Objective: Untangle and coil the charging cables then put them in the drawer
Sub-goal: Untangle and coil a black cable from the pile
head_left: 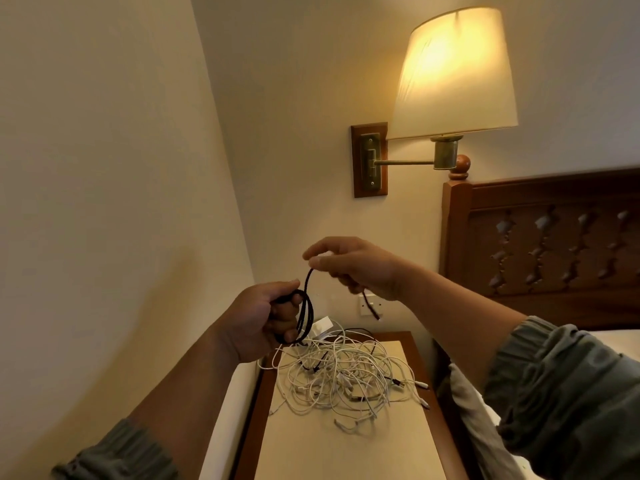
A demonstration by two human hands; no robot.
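From my head camera, looking down past both forearms, my left hand (pixel 263 320) was curled round a small coil of the black braided cable (pixel 309 306), with several loops gathered in my fist and hanging just above the back of the nightstand (pixel 346 445). My right hand (pixel 356 268) was raised a little higher and to the right, pinching the same cable between thumb and forefinger. A short arch of cord ran from it to the coil, and the loose tail (pixel 372 310) dangled below my palm in front of a wall switch (pixel 369 304). On the nightstand top lay the tangle of white charging cables (pixel 343 379), heaped and knotted together with a few dark strands through it and what looked like a white charger block (pixel 322 325) at the back. Beyond were the lit wall lamp (pixel 453 74) and the carved wooden headboard (pixel 547 244). I judged myself to be midway through coiling the first cable, with only the tail left to wind. The next move called for bringing my right hand round to lay that last length onto the loops without letting the left loosen. The drawer was out of sight, so I could not tell whether it was open.
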